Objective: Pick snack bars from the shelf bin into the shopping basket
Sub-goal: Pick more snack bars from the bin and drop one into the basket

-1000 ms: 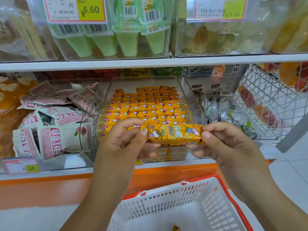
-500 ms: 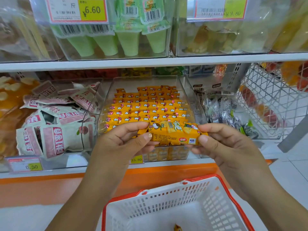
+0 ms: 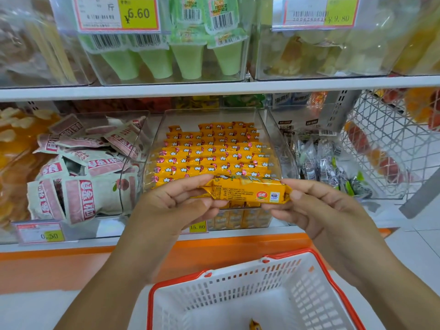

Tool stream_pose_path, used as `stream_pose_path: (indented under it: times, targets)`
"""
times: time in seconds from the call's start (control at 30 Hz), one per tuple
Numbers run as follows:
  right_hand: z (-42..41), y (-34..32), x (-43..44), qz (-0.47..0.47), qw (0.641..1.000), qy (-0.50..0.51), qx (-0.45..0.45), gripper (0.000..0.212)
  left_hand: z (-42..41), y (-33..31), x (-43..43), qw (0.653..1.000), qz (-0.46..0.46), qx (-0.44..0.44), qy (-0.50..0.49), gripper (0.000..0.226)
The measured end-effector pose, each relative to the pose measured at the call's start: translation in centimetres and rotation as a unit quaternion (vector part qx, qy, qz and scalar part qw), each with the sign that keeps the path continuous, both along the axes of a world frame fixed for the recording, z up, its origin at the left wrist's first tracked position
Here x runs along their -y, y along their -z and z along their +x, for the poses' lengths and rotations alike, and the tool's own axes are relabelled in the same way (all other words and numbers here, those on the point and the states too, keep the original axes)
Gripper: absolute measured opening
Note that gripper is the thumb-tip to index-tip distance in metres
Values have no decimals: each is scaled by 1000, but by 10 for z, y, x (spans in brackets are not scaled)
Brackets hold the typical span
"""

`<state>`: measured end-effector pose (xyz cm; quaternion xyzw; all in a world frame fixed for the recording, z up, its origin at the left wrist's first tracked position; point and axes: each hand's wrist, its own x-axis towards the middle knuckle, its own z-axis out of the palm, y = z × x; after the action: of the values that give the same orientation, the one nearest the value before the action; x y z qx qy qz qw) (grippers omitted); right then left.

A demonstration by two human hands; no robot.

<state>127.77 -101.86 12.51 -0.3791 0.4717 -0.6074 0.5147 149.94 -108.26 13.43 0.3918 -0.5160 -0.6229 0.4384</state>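
Note:
A yellow snack bar (image 3: 247, 190) is held level in front of the shelf, its printed back side turned toward me. My left hand (image 3: 173, 206) pinches its left end and my right hand (image 3: 316, 206) pinches its right end. Behind it a clear shelf bin (image 3: 269, 129) holds several rows of the same yellow snack bars (image 3: 209, 153). Below my hands stands the white shopping basket (image 3: 238, 289) with a red rim. A small yellow piece of another bar (image 3: 255, 325) shows on its floor at the frame's bottom edge.
A clear bin of pink-and-white packets (image 3: 78, 172) stands left of the bar bin, dark wrapped sweets (image 3: 328, 163) to its right, and a white wire basket (image 3: 390, 148) further right. Green cups (image 3: 181, 55) fill the upper shelf. An orange shelf front (image 3: 71, 263) runs below.
Both hands have rolled the bar so its cartoon front tipped away and its label side now faces me. The bar stays in front of the bin at about the same height.

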Motion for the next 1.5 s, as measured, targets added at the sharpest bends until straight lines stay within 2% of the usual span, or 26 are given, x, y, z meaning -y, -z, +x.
stream_pose_path:
  times: [0.1,0.2,0.27,0.3,0.4,0.53,0.6,0.67,0.77,0.97,1.03,1.13,1.23,1.37,1.43,1.5]
  targets:
    - [1,0,-1,-3,1000,-15,7,55,-1,1,1,999,-6,10,-36,26]
    - [1,4,1,-17,1000,-18,-9,43,0,3,1,998,-17,45,-45,15]
    - [-1,5,2,-13,999,-23,-30,43,-2,2,1,998,-18,55,-35,10]
    - [-1,5,3,-9,999,-26,-28,43,-4,2,1,998,-18,51,-24,9]
    - [-1,5,3,-17,998,-50,15,38,-7,1,-1,1000,-9,22,-5,25]
    - [3,3,2,-14,1000,-17,13,17,-10,3,-3,999,-15,32,-35,14]
    - [6,3,1,-10,1000,15,1,24,-13,3,-5,998,3,5,-56,2]
    - [8,3,1,-21,999,44,-14,31,-16,1,-8,997,18,-9,-78,14]
    - [10,4,1,-43,997,55,-35,27,-18,1,-10,994,2,-9,-111,12]
    - [8,7,1,-30,999,10,-29,66,-10,2,-5,998,8,4,-61,33]
    - [7,7,1,-30,999,8,-24,63,-8,3,-3,998,11,13,-59,30]
    - [7,5,1,-32,999,13,-3,43,-6,4,-2,998,23,-4,-52,23]
    - [7,3,1,-27,999,20,10,47,-4,5,-1,999,34,-5,-42,27]
    - [8,5,3,-18,999,22,23,49,-6,6,0,998,40,7,-43,19]
    - [8,7,3,-16,999,5,33,46,-6,7,0,998,34,23,-45,17]
    - [8,8,3,-24,999,-22,36,53,-6,6,-1,998,22,42,-48,16]
